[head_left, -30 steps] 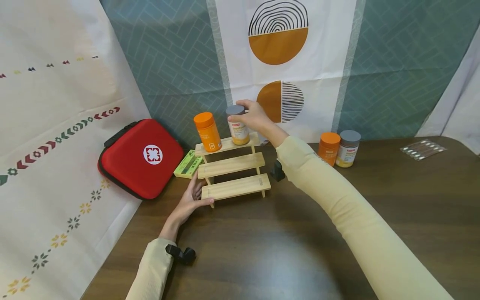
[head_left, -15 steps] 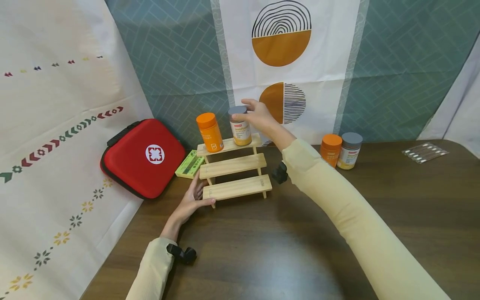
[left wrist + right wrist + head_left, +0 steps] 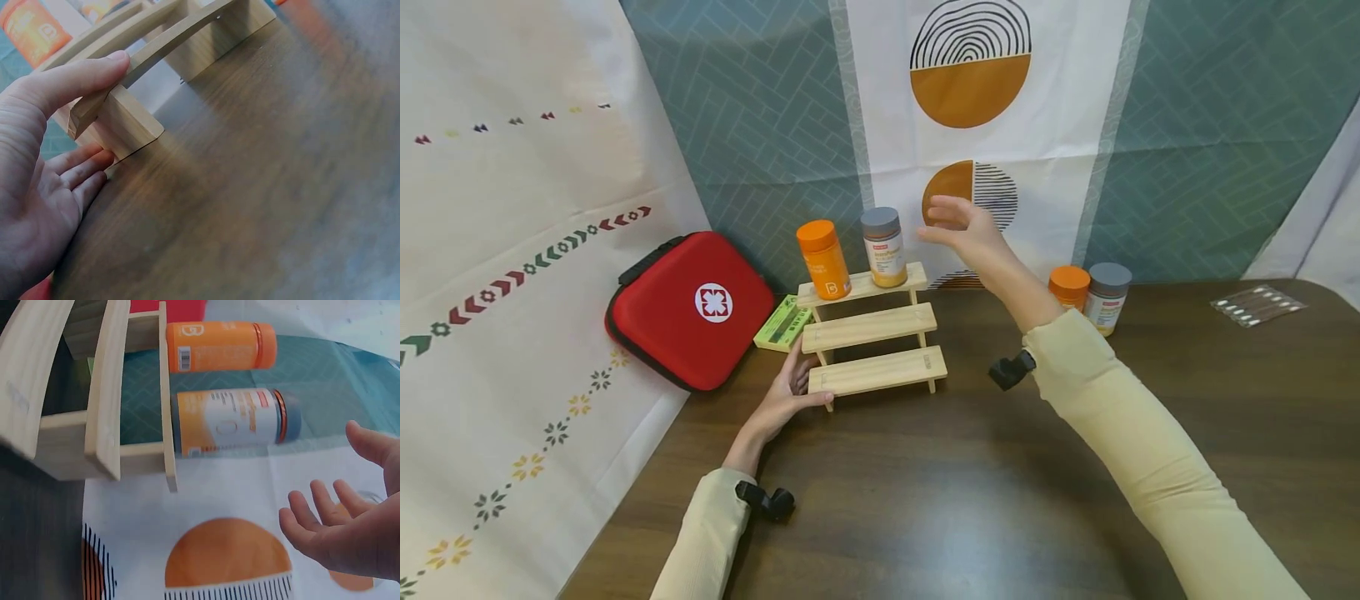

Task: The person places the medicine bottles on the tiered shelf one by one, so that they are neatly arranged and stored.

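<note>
A three-tier wooden step rack (image 3: 876,327) stands on the table. My left hand (image 3: 778,407) holds its lower left end, thumb over the lowest board and fingers against the side leg (image 3: 128,122). On the top tier an orange bottle (image 3: 825,265) and a grey-lidded bottle (image 3: 886,250) stand upright side by side. Just right of the grey-lidded bottle, my right hand (image 3: 973,232) hangs in the air with fingers spread and nothing held. The right wrist view shows a gap between that hand (image 3: 350,528) and the white-and-yellow labelled bottle (image 3: 231,422).
Left of the rack are a red first-aid case (image 3: 692,312) and a green-yellow box (image 3: 783,323). A second orange bottle (image 3: 1069,285) and grey-lidded bottle (image 3: 1107,297) stand to the right, partly behind the right arm. A packet of cotton swabs (image 3: 1258,306) lies at far right.
My right hand has let go of the grey-lidded bottle and moved off to the right. That bottle stays on the top tier. The left hand keeps its place on the rack.
</note>
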Demonstrator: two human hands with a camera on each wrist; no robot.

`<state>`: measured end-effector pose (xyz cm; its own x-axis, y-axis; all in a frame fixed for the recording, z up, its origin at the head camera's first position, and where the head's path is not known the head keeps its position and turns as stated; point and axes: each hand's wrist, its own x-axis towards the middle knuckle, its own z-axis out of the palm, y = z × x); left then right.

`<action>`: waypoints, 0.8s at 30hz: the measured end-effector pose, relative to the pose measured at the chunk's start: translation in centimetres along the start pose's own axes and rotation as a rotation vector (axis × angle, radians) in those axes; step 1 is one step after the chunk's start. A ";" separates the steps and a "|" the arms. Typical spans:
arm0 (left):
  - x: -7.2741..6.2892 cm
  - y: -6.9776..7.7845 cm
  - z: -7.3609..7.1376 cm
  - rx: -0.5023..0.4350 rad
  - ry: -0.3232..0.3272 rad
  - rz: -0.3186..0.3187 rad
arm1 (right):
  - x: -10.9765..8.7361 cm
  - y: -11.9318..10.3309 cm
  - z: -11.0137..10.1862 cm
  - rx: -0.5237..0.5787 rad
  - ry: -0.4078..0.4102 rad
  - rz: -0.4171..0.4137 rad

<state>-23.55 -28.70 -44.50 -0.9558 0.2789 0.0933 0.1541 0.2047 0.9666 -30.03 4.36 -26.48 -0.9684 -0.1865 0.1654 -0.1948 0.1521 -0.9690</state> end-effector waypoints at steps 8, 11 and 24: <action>0.1 0.1 0.1 0.001 0.001 -0.013 | -2.7 2.4 -3.8 -0.006 0.050 -0.023; 0.1 0.2 0.1 -0.012 0.004 -0.011 | -3.5 3.0 -5.0 0.005 0.060 -0.016; -0.1 0.3 0.0 -0.027 -0.010 -0.022 | -6.7 5.7 -10.8 -0.072 0.179 0.087</action>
<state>-23.40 -28.69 -44.24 -0.9563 0.2842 0.0694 0.1260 0.1858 0.9745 -26.35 16.92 -31.09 -0.9931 0.0049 0.1174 -0.1131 0.2300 -0.9666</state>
